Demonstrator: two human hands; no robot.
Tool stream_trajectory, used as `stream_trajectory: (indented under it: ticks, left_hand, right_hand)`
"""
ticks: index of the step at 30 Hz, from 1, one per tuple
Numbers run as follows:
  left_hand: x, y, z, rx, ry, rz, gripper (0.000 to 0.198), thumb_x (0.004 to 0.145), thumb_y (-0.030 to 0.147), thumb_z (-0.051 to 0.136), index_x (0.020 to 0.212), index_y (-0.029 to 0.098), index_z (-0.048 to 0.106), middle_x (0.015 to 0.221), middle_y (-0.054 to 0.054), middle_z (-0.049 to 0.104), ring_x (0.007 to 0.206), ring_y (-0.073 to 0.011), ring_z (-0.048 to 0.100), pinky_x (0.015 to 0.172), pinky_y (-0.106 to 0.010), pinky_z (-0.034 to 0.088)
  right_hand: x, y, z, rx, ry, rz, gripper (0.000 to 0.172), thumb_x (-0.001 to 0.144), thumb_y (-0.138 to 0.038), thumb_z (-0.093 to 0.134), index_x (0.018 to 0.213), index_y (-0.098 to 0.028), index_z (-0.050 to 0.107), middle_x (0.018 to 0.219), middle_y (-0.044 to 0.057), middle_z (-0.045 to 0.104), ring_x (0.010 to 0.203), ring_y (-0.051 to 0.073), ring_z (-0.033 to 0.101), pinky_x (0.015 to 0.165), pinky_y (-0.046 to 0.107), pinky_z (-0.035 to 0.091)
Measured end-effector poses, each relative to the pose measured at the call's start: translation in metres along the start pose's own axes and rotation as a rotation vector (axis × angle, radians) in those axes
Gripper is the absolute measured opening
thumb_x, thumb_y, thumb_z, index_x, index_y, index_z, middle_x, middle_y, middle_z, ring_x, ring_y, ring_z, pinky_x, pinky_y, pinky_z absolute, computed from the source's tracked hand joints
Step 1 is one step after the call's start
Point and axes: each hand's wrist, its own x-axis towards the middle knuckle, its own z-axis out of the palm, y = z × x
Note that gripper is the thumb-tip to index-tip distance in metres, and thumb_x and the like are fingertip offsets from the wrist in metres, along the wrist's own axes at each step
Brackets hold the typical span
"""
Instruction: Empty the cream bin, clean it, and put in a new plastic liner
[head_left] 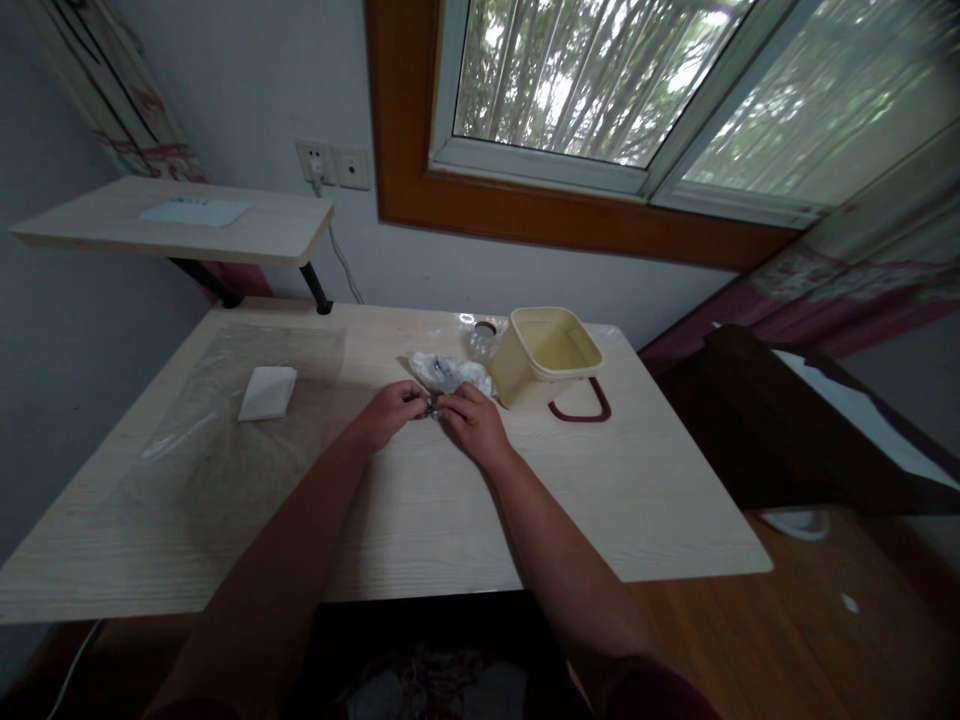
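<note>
The left hand (394, 412) and right hand (474, 422) pinch a small shiny item (431, 407) between nearly closed fingers (414, 393) over the worktop (615, 500).

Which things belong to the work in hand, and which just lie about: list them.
Likely in use:
small object, too small to identify, at the fingertips of left hand and right hand
crumpled white bundle, close behind

Apparently lying about:
folded white paper
clear plastic sheet
cream bin

Paper (268, 393) on sheet (187, 470) at left of table (637, 510), tub (523, 378) right of right hand (474, 422), window (585, 80) behind.
</note>
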Motion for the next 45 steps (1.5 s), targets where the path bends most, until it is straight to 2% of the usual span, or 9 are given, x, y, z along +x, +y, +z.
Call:
stream_trajectory:
  ticks: [9, 15, 20, 26, 30, 33, 37, 40, 45]
  left_hand:
    - [0.004, -0.004, -0.005, 0.096, 0.031, 0.056, 0.015, 0.065, 0.022, 0.064, 0.079, 0.017, 0.058, 0.071, 0.000, 0.065, 0.068, -0.0137, 0.060, 0.064, -0.026, 0.045]
    - [0.000, -0.001, -0.008, 0.030, -0.044, 0.032, 0.019, 0.065, 0.021, 0.063, 0.083, 0.018, 0.056, 0.069, 0.002, 0.059, 0.061, -0.0115, 0.053, 0.056, -0.024, 0.039]
    - [-0.005, 0.005, -0.007, -0.143, -0.101, -0.033, 0.018, 0.068, 0.022, 0.063, 0.084, 0.019, 0.055, 0.072, 0.001, 0.057, 0.061, -0.0104, 0.050, 0.054, -0.023, 0.035]
    - [-0.009, 0.015, -0.005, -0.230, -0.074, -0.112, 0.023, 0.073, 0.026, 0.069, 0.093, 0.020, 0.060, 0.079, -0.002, 0.064, 0.067, -0.0122, 0.055, 0.057, -0.023, 0.037]
    - [-0.003, 0.010, -0.008, -0.175, -0.077, -0.052, 0.027, 0.075, 0.035, 0.074, 0.094, 0.017, 0.067, 0.079, -0.002, 0.065, 0.067, -0.0119, 0.054, 0.063, -0.025, 0.041]
    - [0.002, 0.006, -0.010, -0.161, -0.059, -0.001, 0.032, 0.076, 0.042, 0.076, 0.094, 0.016, 0.070, 0.075, -0.001, 0.064, 0.067, -0.0125, 0.054, 0.066, -0.027, 0.042]
    - [0.004, 0.004, -0.011, -0.157, -0.035, 0.020, 0.035, 0.076, 0.046, 0.077, 0.093, 0.015, 0.074, 0.074, -0.002, 0.064, 0.068, -0.0129, 0.055, 0.068, -0.027, 0.043]
    - [0.004, 0.002, -0.011, -0.172, -0.044, 0.011, 0.037, 0.077, 0.048, 0.076, 0.092, 0.014, 0.075, 0.075, -0.003, 0.064, 0.069, -0.0131, 0.055, 0.067, -0.027, 0.042]
    - [0.006, 0.001, -0.012, -0.169, 0.022, 0.064, 0.035, 0.080, 0.046, 0.074, 0.096, 0.015, 0.076, 0.069, -0.001, 0.059, 0.063, -0.0113, 0.049, 0.058, -0.024, 0.034]
  right_hand:
    - [0.000, 0.003, 0.004, -0.015, -0.031, -0.021, 0.018, 0.097, -0.024, 0.063, 0.102, -0.026, 0.079, 0.085, 0.004, 0.058, 0.080, 0.019, 0.059, 0.073, 0.030, 0.048]
    - [-0.001, 0.000, 0.003, 0.001, -0.025, -0.028, 0.018, 0.097, -0.024, 0.062, 0.103, -0.025, 0.079, 0.084, 0.003, 0.056, 0.079, 0.019, 0.058, 0.071, 0.029, 0.047]
    - [-0.001, 0.000, 0.003, 0.000, -0.021, -0.031, 0.018, 0.098, -0.026, 0.062, 0.103, -0.026, 0.079, 0.083, 0.003, 0.055, 0.079, 0.019, 0.058, 0.071, 0.030, 0.047]
    - [-0.001, -0.002, 0.002, 0.014, 0.034, -0.006, 0.016, 0.098, -0.027, 0.063, 0.101, -0.025, 0.078, 0.083, 0.003, 0.057, 0.079, 0.019, 0.059, 0.072, 0.030, 0.049]
    - [0.000, -0.005, 0.002, 0.053, 0.096, 0.044, 0.012, 0.096, -0.032, 0.068, 0.101, -0.025, 0.076, 0.088, 0.003, 0.059, 0.079, 0.018, 0.060, 0.073, 0.031, 0.051]
    - [0.002, -0.007, 0.002, 0.073, 0.125, 0.063, 0.019, 0.093, -0.037, 0.071, 0.108, -0.025, 0.074, 0.098, 0.006, 0.063, 0.085, 0.020, 0.062, 0.077, 0.032, 0.053]
    - [0.002, -0.007, 0.004, 0.047, 0.077, 0.074, 0.029, 0.090, -0.041, 0.075, 0.114, -0.025, 0.070, 0.107, 0.007, 0.069, 0.095, 0.022, 0.065, 0.085, 0.035, 0.053]
    - [0.000, -0.006, 0.007, 0.012, 0.012, 0.106, 0.033, 0.088, -0.042, 0.076, 0.114, -0.023, 0.070, 0.103, 0.007, 0.073, 0.090, 0.022, 0.067, 0.083, 0.034, 0.053]
    - [-0.001, -0.006, 0.007, -0.020, -0.014, 0.149, 0.022, 0.091, -0.039, 0.071, 0.105, -0.022, 0.073, 0.096, 0.006, 0.075, 0.084, 0.021, 0.068, 0.078, 0.031, 0.051]
